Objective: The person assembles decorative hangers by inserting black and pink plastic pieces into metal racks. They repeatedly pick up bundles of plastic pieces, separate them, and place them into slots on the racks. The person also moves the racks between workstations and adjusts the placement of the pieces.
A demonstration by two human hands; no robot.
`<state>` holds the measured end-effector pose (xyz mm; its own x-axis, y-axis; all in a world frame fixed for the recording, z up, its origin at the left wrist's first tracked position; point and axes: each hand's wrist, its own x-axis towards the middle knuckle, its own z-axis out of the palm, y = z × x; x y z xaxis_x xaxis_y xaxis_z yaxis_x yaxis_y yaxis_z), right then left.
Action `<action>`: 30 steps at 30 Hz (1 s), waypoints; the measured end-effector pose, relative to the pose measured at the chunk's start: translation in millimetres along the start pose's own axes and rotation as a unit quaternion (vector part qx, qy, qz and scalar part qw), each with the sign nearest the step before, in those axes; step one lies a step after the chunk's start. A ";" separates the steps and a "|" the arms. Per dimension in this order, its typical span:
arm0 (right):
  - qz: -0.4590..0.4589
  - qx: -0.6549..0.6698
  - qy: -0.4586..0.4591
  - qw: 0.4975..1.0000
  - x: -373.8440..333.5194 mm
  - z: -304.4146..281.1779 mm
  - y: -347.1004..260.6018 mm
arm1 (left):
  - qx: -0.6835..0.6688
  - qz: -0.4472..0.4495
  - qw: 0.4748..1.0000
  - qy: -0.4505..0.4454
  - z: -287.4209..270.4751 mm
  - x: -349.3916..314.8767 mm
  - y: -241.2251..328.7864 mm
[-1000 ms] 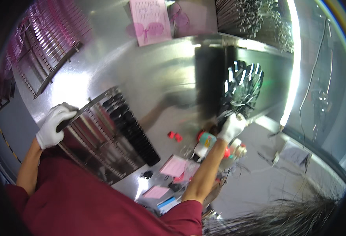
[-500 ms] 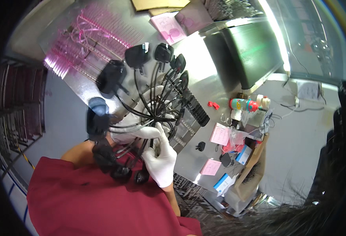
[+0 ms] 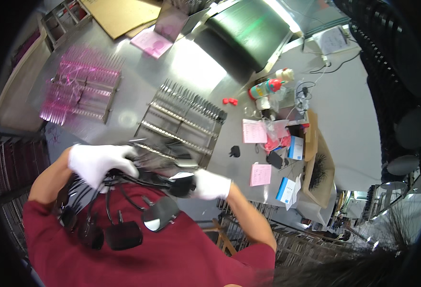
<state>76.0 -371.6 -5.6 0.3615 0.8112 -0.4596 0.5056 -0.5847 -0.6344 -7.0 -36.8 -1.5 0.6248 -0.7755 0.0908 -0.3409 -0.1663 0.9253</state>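
Moved since half a second earlier: the bundle of black pieces on stems (image 3: pixel 123 234), lowered from in front of the metal rack to the front of the maroon shirt (image 3: pixel 191 241); the right hand (image 3: pixel 213 185), drawn apart from the left hand (image 3: pixel 103 165) toward the right. The view has turned as well.

Left to right:

Pink-tinged rack (image 3: pixel 112 100), with rows of upright prongs, on the metal desk (image 3: pixel 136 86).

Left hand, white-gloved: fingers curled round the gathered stems, grasping the bundle. Flat black heads hang below it, over the shirt.

Brown board (image 3: pixel 119 16), far edge of the desk; pink sheet (image 3: pixel 152 42) to its right.

Metal rack (image 3: pixel 213 142), mid-desk: dark pieces along its far row; near edge blurred behind the stems.

Right hand, white-gloved: at a black head of the bundle; fingertips hidden, so whether it grips cannot be told.

Small red items (image 3: pixel 230 101); loose black piece (image 3: pixel 235 151) nearer the person.

Pink slips (image 3: pixel 254 131), two, apart.

Teal-and-red bottle (image 3: pixel 266 88), lying tilted.

Blue-and-white boxes (image 3: pixel 296 148), two, beside an open cardboard box (image 3: pixel 332 165).
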 end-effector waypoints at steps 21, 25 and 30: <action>-0.061 -0.179 0.233 0.954 -44.3 21.7 347.9 | -0.059 -0.120 0.982 0.132 122.9 67.3 -7.5; -0.057 -0.247 0.184 0.950 -52.8 27.7 347.2 | -0.074 -0.183 0.966 0.166 138.9 55.4 0.6; -0.038 -0.334 0.145 0.931 -55.1 -12.4 256.0 | -0.180 -0.248 0.929 0.210 146.3 58.6 6.5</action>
<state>195.2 -566.0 -134.9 0.4523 0.8735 -0.1803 0.8773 -0.4721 -0.0863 -75.3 -172.4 -44.1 0.8863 -0.3407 -0.3136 0.2717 -0.1658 0.9480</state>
